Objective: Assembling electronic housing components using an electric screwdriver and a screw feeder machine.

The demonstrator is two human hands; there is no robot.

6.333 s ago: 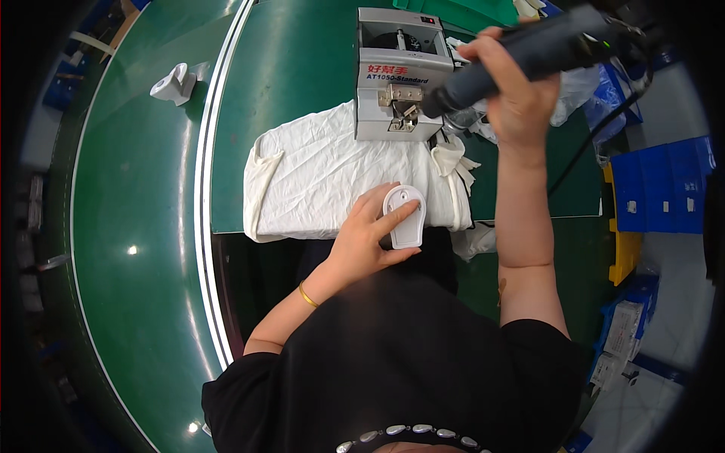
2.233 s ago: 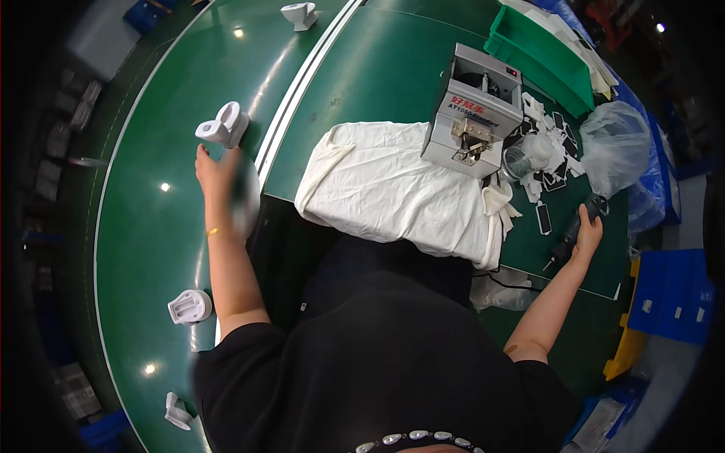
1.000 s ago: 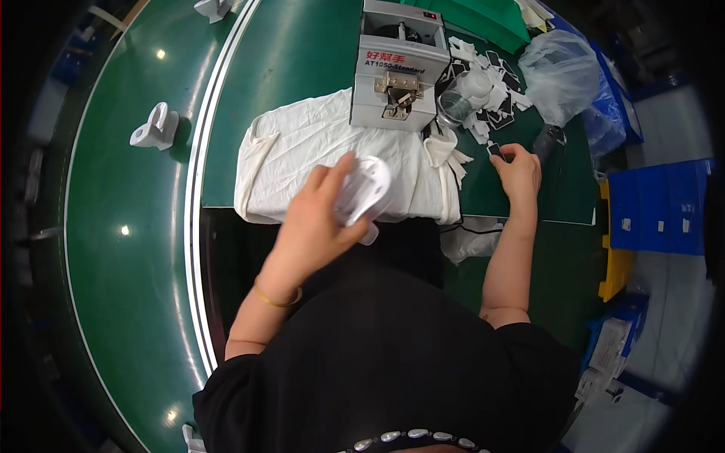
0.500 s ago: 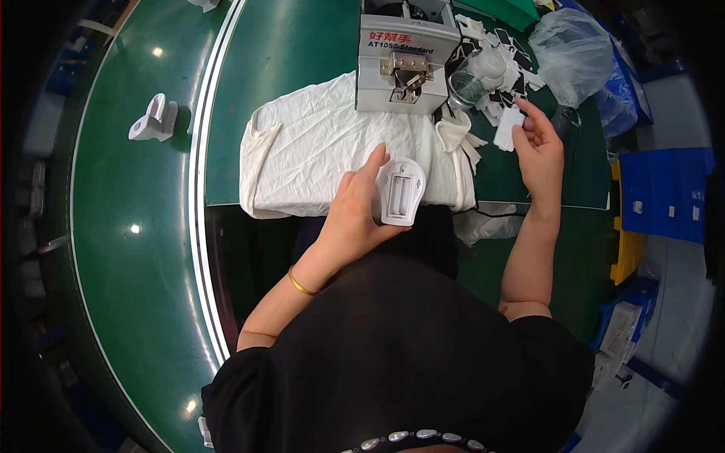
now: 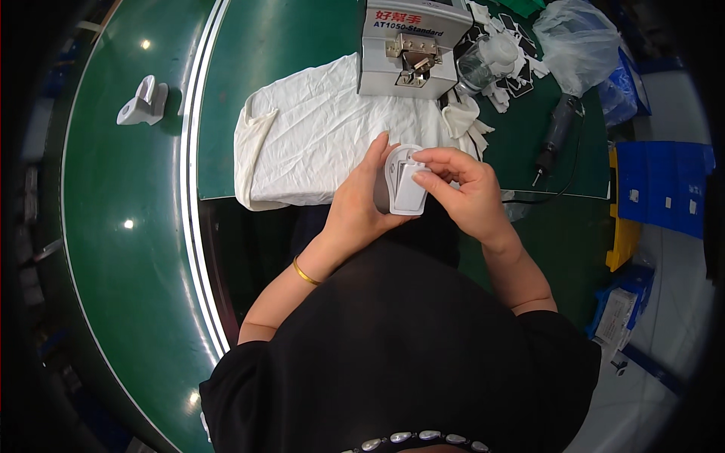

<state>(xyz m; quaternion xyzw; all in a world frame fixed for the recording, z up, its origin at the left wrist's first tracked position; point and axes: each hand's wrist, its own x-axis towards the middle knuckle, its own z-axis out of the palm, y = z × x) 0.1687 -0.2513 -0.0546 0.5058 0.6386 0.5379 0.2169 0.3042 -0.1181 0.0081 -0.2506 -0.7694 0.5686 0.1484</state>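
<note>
My left hand is wrapped round a white plastic housing with a rounded far end, held above the near edge of a white cloth. A flat white battery cover lies slightly askew over the battery compartment, leaving a strip along its left side uncovered. My right hand pinches that cover near its far end between thumb and forefinger; the other fingers are curled. Both hands are close together in front of my body.
Beyond the white cloth stands a grey machine. To its right are a clear jar, a pile of white and black pieces, a plastic bag and an electric screwdriver. Another white housing sits on the green surface at left.
My right hand has brought the battery cover from beside the pile onto the housing's battery compartment. The electric screwdriver now shows fully. My left hand keeps its hold.
</note>
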